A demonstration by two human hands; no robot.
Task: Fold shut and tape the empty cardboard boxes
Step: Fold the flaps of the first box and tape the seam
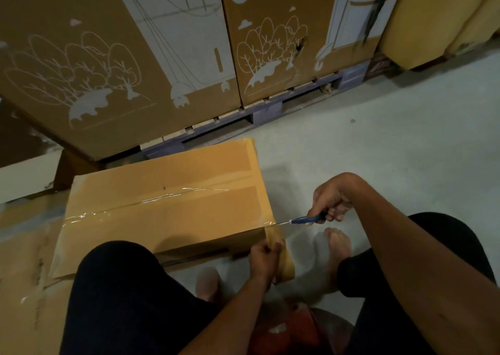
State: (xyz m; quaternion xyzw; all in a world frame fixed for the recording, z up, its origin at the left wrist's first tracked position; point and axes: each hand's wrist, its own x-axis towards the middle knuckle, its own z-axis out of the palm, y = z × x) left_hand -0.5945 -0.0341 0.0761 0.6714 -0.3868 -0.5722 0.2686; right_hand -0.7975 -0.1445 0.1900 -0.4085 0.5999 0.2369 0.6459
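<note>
Sitting low on the grey floor (378, 127), a person works at a closed cardboard box (162, 208) that lies in front of their knees, its flaps folded flat so nothing of the inside shows. Clear tape (151, 200) runs along the seam across the top of the box, wrinkled and shiny, and goes on over the near right corner.

The right hand (328, 201) has its fingers curled around the blue handles of a pair of scissors (303, 220), whose blades point at the tape just off that corner of the box. The left hand (266, 254) grips a roll of brown tape (285, 260) below the same corner, fingers closed round it, with the strip stretched between roll and box.

Flattened cardboard sheets (24, 246) lie on the floor to the left, under and beside the box. Behind it, tall printed boxes (113, 65) with white tree drawings stand on a pallet (243, 119) along the far edge of the floor. The person's bare feet (338, 246) rest on the floor just right of the box.
</note>
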